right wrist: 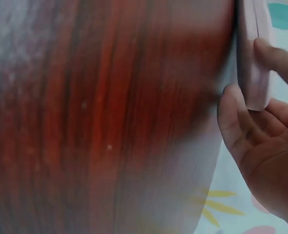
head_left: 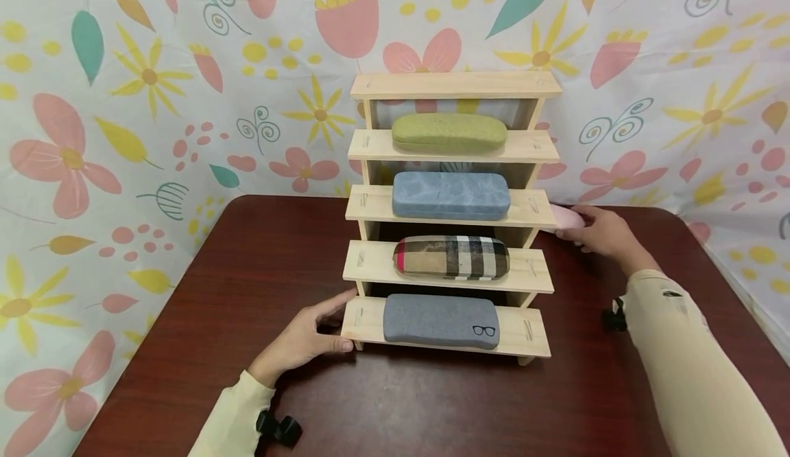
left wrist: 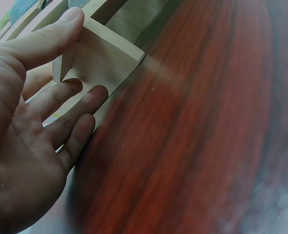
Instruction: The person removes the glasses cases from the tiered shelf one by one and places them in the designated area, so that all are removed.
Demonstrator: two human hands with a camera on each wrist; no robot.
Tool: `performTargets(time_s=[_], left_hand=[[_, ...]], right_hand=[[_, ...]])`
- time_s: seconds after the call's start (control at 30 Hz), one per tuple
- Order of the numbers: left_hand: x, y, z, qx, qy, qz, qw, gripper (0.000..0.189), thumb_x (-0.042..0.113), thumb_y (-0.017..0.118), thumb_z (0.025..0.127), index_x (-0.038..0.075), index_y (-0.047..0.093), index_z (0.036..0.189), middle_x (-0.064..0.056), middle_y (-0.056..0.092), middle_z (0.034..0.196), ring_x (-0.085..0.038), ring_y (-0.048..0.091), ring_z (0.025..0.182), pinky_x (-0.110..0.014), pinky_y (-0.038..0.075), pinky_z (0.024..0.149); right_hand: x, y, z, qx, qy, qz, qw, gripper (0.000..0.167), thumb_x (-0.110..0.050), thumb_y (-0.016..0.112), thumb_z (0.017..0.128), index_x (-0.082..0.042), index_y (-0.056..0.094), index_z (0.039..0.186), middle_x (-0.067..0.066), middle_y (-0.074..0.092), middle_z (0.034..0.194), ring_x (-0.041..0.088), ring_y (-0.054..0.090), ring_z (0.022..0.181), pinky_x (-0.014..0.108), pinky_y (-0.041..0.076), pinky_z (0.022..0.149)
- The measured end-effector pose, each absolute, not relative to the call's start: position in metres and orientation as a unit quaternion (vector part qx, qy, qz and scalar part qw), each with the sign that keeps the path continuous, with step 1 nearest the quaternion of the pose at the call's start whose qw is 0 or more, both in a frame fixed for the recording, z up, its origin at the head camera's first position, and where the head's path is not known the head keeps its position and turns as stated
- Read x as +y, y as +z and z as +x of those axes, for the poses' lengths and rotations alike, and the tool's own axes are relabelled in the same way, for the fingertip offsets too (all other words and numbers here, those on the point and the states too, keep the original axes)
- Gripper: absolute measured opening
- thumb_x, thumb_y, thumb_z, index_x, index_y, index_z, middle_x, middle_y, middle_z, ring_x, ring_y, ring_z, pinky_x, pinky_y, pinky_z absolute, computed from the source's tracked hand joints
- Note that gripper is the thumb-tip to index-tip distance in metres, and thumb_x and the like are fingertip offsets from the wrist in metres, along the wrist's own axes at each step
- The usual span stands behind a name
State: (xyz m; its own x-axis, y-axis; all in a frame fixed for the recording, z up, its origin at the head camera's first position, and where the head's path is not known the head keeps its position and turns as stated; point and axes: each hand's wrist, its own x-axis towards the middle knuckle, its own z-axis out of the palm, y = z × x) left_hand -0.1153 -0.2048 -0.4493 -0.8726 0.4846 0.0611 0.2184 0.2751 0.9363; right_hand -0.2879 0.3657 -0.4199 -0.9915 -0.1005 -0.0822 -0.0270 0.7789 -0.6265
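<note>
A stepped wooden display rack [head_left: 453, 85] stands on the table. Its tiers carry a green glasses case [head_left: 449, 132], a blue glasses case [head_left: 450, 195], a plaid glasses case [head_left: 452, 257] and a grey glasses case [head_left: 439, 320] with a small glasses print. Beside the rack's lowest left end is my left hand [head_left: 304, 338], thumb by the shelf edge and fingers loosely extended. Behind the rack's right side, my right hand [head_left: 607, 234] grips the end of a pink glasses case [head_left: 566, 217]. The rack hides that case's far end; more of its length shows in the right wrist view.
The dark red-brown wooden table [head_left: 444, 409] extends around the rack. A white cloth with printed flowers [head_left: 247, 66] hangs behind and at the sides. Black wrist straps sit on both cream sleeves [head_left: 685, 347].
</note>
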Motion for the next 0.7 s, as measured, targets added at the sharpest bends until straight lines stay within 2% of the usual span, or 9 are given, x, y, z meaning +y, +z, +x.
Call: performTargets(time_s=[0.27,0.33,0.4,0.47,0.53,0.7], left_hand=[[-0.204,-0.449,-0.115,0.786,0.564,0.222,0.119,0.083,0.016,0.086,0.082,0.014,0.044,0.154,-0.005,0.059,0.139,-0.021,0.054,0.126,-0.029,0.04,0.102],[-0.204,-0.45,-0.115,0.787,0.562,0.223,0.117,0.083,0.016,0.086,0.082,0.014,0.045,0.154,-0.005,0.059,0.139,-0.021,0.054,0.126,-0.029,0.04,0.102],[-0.204,-0.45,-0.115,0.788,0.561,0.224,0.116,0.083,0.016,0.086,0.083,0.013,0.045,0.154,-0.005,0.059,0.139,-0.021,0.054,0.125,-0.029,0.04,0.101],[-0.205,-0.45,-0.115,0.789,0.561,0.224,0.115,0.083,0.015,0.086,0.083,0.013,0.045,0.154,-0.005,0.059,0.139,-0.021,0.054,0.125,-0.029,0.041,0.101],[-0.205,-0.451,-0.115,0.788,0.562,0.224,0.116,0.083,0.015,0.086,0.083,0.013,0.045,0.154,-0.005,0.059,0.139,-0.021,0.054,0.125,-0.029,0.041,0.1],[-0.204,-0.45,-0.115,0.786,0.565,0.223,0.117,0.082,0.016,0.086,0.083,0.013,0.045,0.154,-0.004,0.06,0.139,-0.021,0.054,0.126,-0.029,0.04,0.101]], right_hand=[[0.374,-0.395,-0.272,0.89,-0.454,-0.022,0.037,0.08,-0.035,0.074,0.094,0.014,0.038,0.146,0.032,0.065,0.111,0.028,0.074,0.078,0.043,0.059,0.07],[0.38,-0.388,-0.269,0.886,-0.462,-0.016,0.032,0.083,-0.036,0.073,0.094,0.012,0.034,0.149,0.022,0.07,0.105,0.026,0.074,0.078,0.043,0.059,0.071],[0.386,-0.381,-0.266,0.882,-0.471,-0.009,0.028,0.084,-0.036,0.072,0.095,0.01,0.03,0.153,0.007,0.073,0.096,0.024,0.074,0.078,0.041,0.059,0.071],[0.393,-0.375,-0.263,0.872,-0.488,-0.007,0.024,0.081,-0.031,0.071,0.097,0.008,0.03,0.153,-0.009,0.072,0.091,0.02,0.074,0.077,0.038,0.059,0.07],[0.397,-0.369,-0.259,0.851,-0.526,-0.002,0.017,0.072,-0.024,0.07,0.098,0.006,0.032,0.152,-0.018,0.067,0.09,0.019,0.073,0.074,0.035,0.059,0.067],[0.405,-0.354,-0.251,0.735,-0.678,-0.006,-0.013,0.041,-0.001,0.07,0.094,-0.006,0.058,0.134,-0.004,0.072,0.093,0.024,0.072,0.065,0.035,0.058,0.06]])
